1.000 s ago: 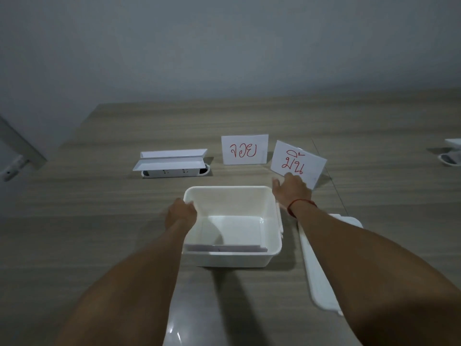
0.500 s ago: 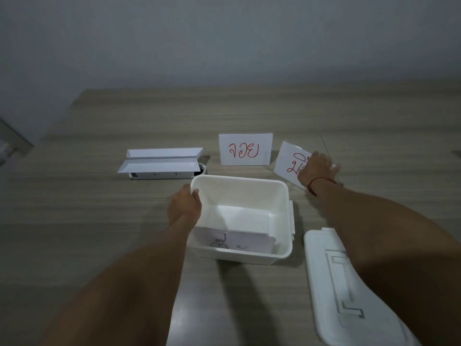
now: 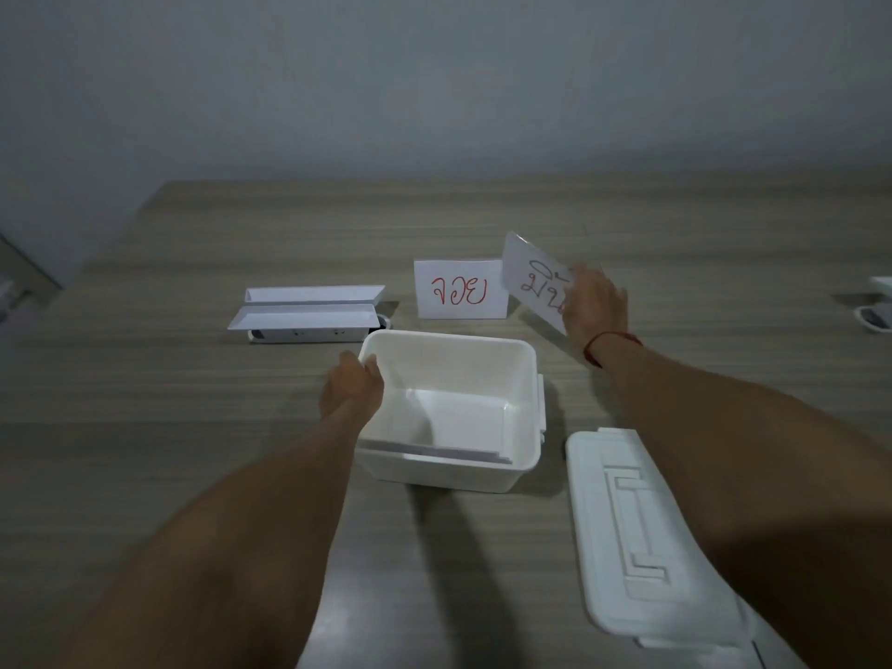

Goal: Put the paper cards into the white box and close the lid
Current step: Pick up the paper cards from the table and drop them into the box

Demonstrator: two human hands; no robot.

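The open white box point(image 3: 523, 427) stands on the wooden table in front of me. Cards point(image 3: 434, 451) lean against its near inner wall. My left hand point(image 3: 352, 391) grips the box's left rim. My right hand point(image 3: 591, 301) holds a white card with red writing point(image 3: 528, 280), lifted off the table behind the box's right corner. Another white card with red writing point(image 3: 458, 289) stands upright on the table just behind the box. The white lid point(image 3: 642, 533) lies flat to the right of the box.
A white card holder point(image 3: 309, 313) lies behind and left of the box. A small white object point(image 3: 876, 313) sits at the far right edge. A grey wall rises beyond the table's far edge.
My right hand has closed on the right-hand card and lifted it off the table, tilting it up and to the left. My left hand stays on the box rim.
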